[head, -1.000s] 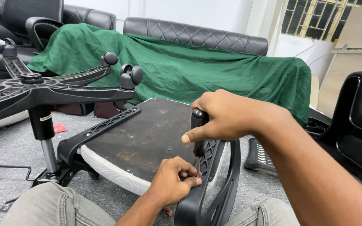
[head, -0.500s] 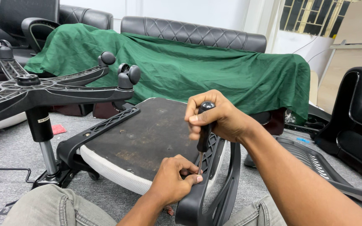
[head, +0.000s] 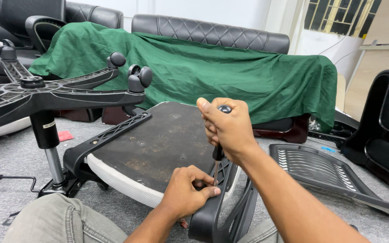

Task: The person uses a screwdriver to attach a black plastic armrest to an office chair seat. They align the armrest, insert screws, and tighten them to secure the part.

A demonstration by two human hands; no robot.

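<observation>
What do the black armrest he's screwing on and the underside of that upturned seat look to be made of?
Armrest: likely moulded black plastic, matte with a soft sheen and open ribbed struts.
Seat underside: probably a wooden board, dark brown, dull and scuffed, edged by a white padded rim.
Screwdriver: thin metal shaft, glossy dark handle in the right hand.

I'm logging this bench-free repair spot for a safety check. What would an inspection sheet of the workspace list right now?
Surface: grey carpet floor, seat underside facing up.
Job's things: screwdriver upright at the black armrest bracket.
Clutter: upturned star base with casters; loose ribbed plastic panel.
Hands: right hand grips the screwdriver handle; left hand pinches at its tip.
Cables: thin wires on the far wall.
Surroundings: green cloth over a black sofa.
</observation>
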